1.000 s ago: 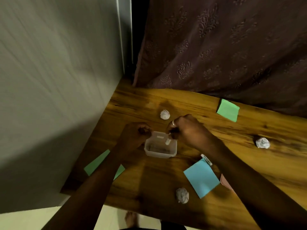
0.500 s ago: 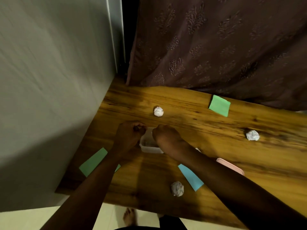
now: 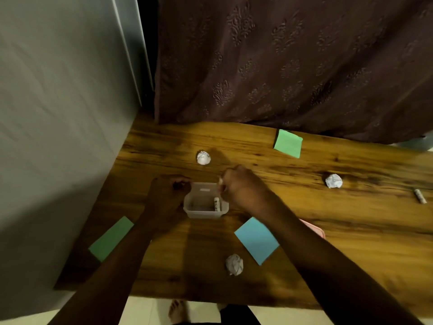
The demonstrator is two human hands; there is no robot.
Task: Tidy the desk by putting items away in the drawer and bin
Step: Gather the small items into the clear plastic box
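Resting on the bench (image 3: 351, 242), mid-left: a clear container (image 3: 203, 213) with a marker (image 3: 217, 204) lying inside along its right wall. Left hand (image 3: 167, 192) curled at the container's far-left corner; cannot tell whether it grips the rim. Right hand (image 3: 243, 187) curled over the far-right corner, something pale at the fingertips, cannot tell what. Paper ball (image 3: 203, 158) just beyond. Blue note (image 3: 256, 240) near the container, beside the right forearm.
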